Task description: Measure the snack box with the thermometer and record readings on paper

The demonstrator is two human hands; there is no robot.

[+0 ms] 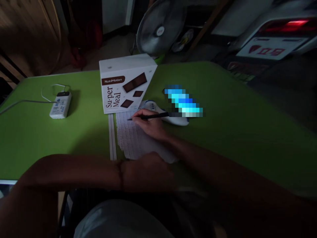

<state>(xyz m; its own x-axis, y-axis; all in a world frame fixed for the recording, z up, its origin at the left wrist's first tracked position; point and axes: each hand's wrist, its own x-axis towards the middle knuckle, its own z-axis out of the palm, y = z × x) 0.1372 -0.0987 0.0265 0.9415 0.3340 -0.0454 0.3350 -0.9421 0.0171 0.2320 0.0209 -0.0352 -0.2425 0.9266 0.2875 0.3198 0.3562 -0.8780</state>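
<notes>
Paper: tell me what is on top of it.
The right hand, holding a pen, is over the paper. The left hand overlaps its near edge in view. Anything written behind either hand cannot be seen.

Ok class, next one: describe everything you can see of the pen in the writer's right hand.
The pen is slim, straight and black, with a narrow tip; its material is unclear in the dim light. The right hand grips it near the tip in a writing hold. It slants, tip to the left, over the handwritten sheet; whether the tip touches the paper cannot be told. Its other end nears the pixelated bright patch and is hard to make out.
</notes>
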